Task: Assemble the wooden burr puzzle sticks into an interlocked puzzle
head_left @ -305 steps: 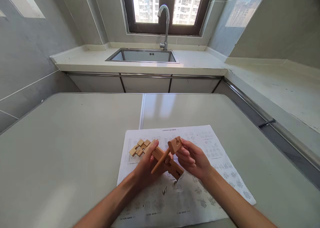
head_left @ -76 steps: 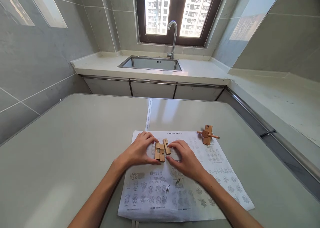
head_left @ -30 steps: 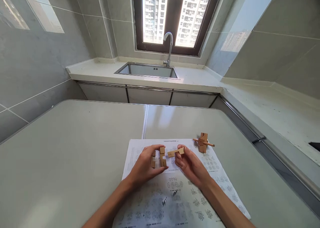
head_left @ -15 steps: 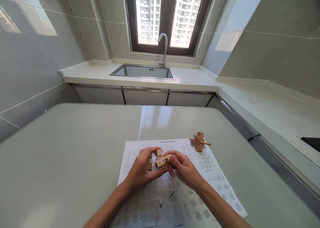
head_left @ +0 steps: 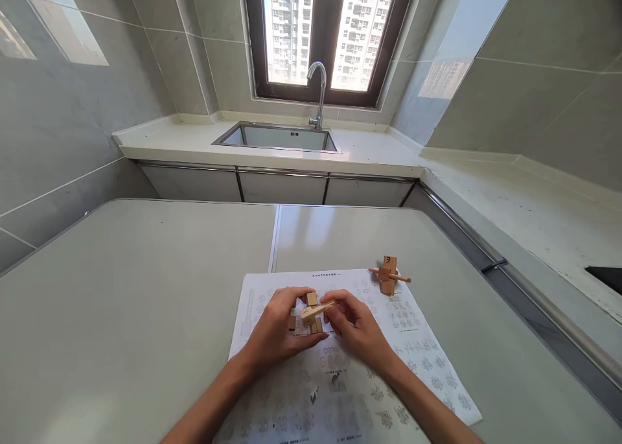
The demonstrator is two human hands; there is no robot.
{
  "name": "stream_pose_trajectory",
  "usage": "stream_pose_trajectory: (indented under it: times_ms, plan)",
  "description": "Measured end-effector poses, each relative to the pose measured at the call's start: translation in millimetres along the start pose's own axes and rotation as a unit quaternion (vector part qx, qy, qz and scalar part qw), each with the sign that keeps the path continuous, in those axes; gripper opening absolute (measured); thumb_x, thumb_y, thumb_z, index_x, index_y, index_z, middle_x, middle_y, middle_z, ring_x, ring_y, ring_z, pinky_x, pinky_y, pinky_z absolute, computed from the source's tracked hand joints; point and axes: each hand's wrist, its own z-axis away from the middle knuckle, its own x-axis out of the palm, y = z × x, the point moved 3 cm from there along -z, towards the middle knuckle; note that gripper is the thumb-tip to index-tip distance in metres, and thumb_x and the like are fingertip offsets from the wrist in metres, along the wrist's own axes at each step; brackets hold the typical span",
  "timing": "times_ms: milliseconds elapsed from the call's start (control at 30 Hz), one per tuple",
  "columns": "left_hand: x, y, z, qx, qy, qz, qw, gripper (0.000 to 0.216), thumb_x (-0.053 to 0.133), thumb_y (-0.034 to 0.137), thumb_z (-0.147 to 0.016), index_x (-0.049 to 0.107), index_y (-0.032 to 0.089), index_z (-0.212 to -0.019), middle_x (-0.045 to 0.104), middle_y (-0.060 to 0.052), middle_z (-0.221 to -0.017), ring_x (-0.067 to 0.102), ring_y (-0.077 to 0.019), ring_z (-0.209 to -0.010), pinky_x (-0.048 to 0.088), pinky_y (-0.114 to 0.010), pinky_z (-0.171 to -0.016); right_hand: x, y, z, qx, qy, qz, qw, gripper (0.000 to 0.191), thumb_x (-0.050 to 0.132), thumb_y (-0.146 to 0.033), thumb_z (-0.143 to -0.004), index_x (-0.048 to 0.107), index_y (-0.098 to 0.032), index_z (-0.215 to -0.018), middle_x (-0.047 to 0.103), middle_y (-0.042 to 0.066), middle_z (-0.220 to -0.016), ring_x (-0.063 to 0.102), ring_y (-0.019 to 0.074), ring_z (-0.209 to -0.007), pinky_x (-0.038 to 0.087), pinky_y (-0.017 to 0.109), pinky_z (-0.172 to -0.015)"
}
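Note:
My left hand is closed around a small cluster of wooden puzzle blocks, held just above a printed instruction sheet on the table. My right hand pinches a single wooden bar and holds it against the top of that cluster, slanted. An assembled wooden puzzle with a dowel through it stands on the sheet's far right corner, apart from both hands.
The sheet lies on a pale grey table with a seam down its middle. Beyond it a counter holds a steel sink and a tap under a window. Another counter runs along the right wall.
Ten seconds ago both hands held the dowel puzzle; it now stands on the sheet. Over the last second my right hand brought the single bar leftward onto the cluster in my left hand.

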Motion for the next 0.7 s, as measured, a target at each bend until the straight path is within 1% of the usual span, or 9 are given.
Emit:
stream_pose_trajectory:
  times_ms: [100, 200, 267, 433, 600, 700]
  plan:
    - [1.1, 0.5, -0.1, 0.004, 0.000, -0.004, 1.000, 0.055, 0.087, 0.030, -0.075, 0.061, 0.027, -0.123, 0.072, -0.005, -0.117, 0.068, -0.0273, -0.107, 0.057, -0.040, -0.092, -0.3, -2.0, 1.3, -0.018, 0.015, 0.063, 0.998, 0.029, 0.064, -0.051, -0.099, 0.068, -0.024, -0.111, 0.058, -0.001, -0.075, 0.054, 0.0175, -0.066, 0.046, 0.031, -0.068]
    - [0.7, 0.2, 0.0, 0.004, 0.008, 0.002, 1.000, 0.058, 0.087, 0.031, -0.074, 0.060, 0.027, -0.125, 0.072, -0.006, -0.118, 0.068, -0.0273, -0.108, 0.057, -0.040, -0.093, -0.1, -0.9, 2.2, -0.021, 0.020, 0.088, 0.996, 0.028, 0.066, -0.047, -0.098, 0.068, -0.025, -0.114, 0.060, -0.001, -0.073, 0.054, 0.0177, -0.063, 0.047, 0.032, -0.066]
    - [-0.1, -0.4, -0.1, -0.002, 0.010, 0.009, 1.000, 0.059, 0.088, 0.031, -0.074, 0.060, 0.027, -0.126, 0.072, -0.006, -0.119, 0.068, -0.0275, -0.108, 0.057, -0.041, -0.094, -0.8, 0.1, 2.3, -0.024, 0.029, 0.102, 0.994, 0.026, 0.068, -0.045, -0.097, 0.069, -0.025, -0.113, 0.063, 0.000, -0.074, 0.054, 0.0180, -0.062, 0.048, 0.032, -0.065]
    - [-3.1, 0.4, -1.7, -0.008, 0.005, 0.022, 1.000, 0.058, 0.089, 0.036, -0.074, 0.061, 0.027, -0.124, 0.073, -0.006, -0.119, 0.070, -0.0278, -0.108, 0.057, -0.042, -0.095, -2.2, -0.5, 0.9, -0.045, 0.038, 0.117, 0.991, 0.022, 0.069, -0.042, -0.096, 0.073, -0.025, -0.109, 0.065, 0.001, -0.077, 0.054, 0.0177, -0.062, 0.047, 0.032, -0.064]
    - [-4.5, 0.2, -2.0, -0.026, -0.006, 0.071, 0.997, 0.060, 0.090, 0.039, -0.075, 0.061, 0.027, -0.126, 0.073, -0.006, -0.120, 0.070, -0.0278, -0.111, 0.056, -0.042, -0.099, -3.0, -1.0, -0.2, -0.034, 0.047, 0.122, 0.991, 0.026, 0.067, -0.047, -0.097, 0.073, -0.024, -0.109, 0.064, 0.002, -0.077, 0.053, 0.0177, -0.063, 0.045, 0.031, -0.061]
    - [-4.3, 0.3, -1.1, -0.024, -0.015, 0.086, 0.996, 0.062, 0.090, 0.039, -0.076, 0.060, 0.028, -0.129, 0.073, -0.006, -0.124, 0.070, -0.0277, -0.113, 0.057, -0.041, -0.100, -3.5, -1.3, 0.3, -0.034, 0.050, 0.127, 0.990, 0.029, 0.066, -0.049, -0.097, 0.074, -0.024, -0.109, 0.064, 0.002, -0.076, 0.052, 0.0178, -0.062, 0.044, 0.031, -0.060]
